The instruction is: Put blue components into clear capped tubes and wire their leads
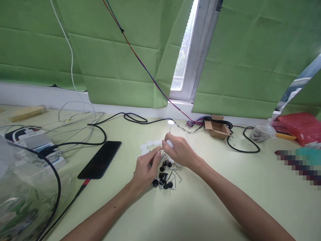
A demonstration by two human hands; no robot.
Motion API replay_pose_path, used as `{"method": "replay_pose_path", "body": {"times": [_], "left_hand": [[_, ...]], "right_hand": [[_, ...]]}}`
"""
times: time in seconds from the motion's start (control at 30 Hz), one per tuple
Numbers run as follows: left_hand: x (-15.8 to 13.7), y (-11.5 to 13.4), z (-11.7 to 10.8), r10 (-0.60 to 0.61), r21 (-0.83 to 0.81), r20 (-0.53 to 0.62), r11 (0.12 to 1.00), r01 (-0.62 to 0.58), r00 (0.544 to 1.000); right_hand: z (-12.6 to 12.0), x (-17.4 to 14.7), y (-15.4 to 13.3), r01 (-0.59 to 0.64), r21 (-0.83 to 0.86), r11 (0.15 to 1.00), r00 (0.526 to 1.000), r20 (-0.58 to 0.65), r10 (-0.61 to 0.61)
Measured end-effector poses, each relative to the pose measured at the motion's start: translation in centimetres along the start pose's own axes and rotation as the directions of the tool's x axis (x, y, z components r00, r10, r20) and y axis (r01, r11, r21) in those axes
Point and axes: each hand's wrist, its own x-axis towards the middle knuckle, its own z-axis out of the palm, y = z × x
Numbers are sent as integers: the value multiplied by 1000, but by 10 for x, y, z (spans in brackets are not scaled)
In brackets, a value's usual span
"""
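My right hand (178, 149) is closed around a small white rounded piece (170, 144), most of it hidden by the fingers. A thin dark shaft (170, 129) shows just above that hand. Close beside it, my left hand (147, 164) is closed with thumb and forefinger pinched; what they hold, if anything, cannot be made out. Below the hands lie several black round-headed pieces (162, 175) mixed with bent thin metal rods (178, 175). White round discs (149, 143) sit in a row behind my left hand.
A black phone (99, 160) with a cable lies left, near a power strip (54, 154) and a clear plastic bag (17, 201). Black cable (135, 117) runs along the back. At right are an open cardboard box (217, 130), a bagged item (260, 132) and a red package (301, 127).
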Motion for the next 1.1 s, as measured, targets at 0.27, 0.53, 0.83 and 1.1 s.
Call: {"method": "replay_pose_path", "body": {"times": [0.27,0.53,0.83,1.1], "left_hand": [[-1,-1,0,-20,24,7,1000,20,1000],[0,1,-2,8,54,9,998,-9,1000],[1,0,0,12,77,18,997,-13,1000],[0,2,-1,-27,19,11,999,27,1000]], "right_hand": [[0,1,0,4,-16,1000,1000,6,-4],[-1,1,0,28,-64,998,999,19,-26],[-2,1,-1,51,-110,993,998,51,-46],[-2,0,-4,0,20,1000,1000,0,0]]}}
